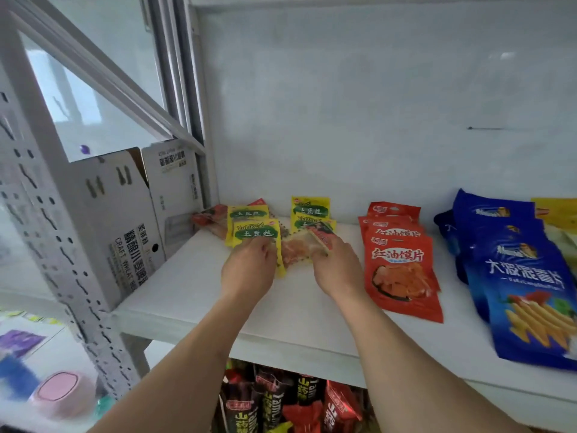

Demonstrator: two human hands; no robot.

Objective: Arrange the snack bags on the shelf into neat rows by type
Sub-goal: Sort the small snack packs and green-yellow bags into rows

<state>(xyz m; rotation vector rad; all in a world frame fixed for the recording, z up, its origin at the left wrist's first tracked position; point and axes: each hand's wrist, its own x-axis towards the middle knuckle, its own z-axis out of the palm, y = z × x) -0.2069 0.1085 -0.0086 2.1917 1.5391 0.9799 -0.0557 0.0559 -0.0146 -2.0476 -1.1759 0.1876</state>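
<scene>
While the left hand (248,270) is closed on the front yellow bag (256,237) of the stack near the shelf's (193,295) back left corner, a red-topped packet (315,242) is pinched by the right hand (337,270) just beside it. A second yellow stack (310,212) is placed behind the hands, by the back edge. Red bags (402,260) and blue bags (524,273) are laid in overlapping rows toward the right end.

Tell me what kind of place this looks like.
Probably a small shop or its stockroom. Packaged snacks lie grouped by type on a white metal shelf: red snack bags, blue chip bags. A printed shipping carton stands at the left, and more snack bags fill the shelf below.
</scene>
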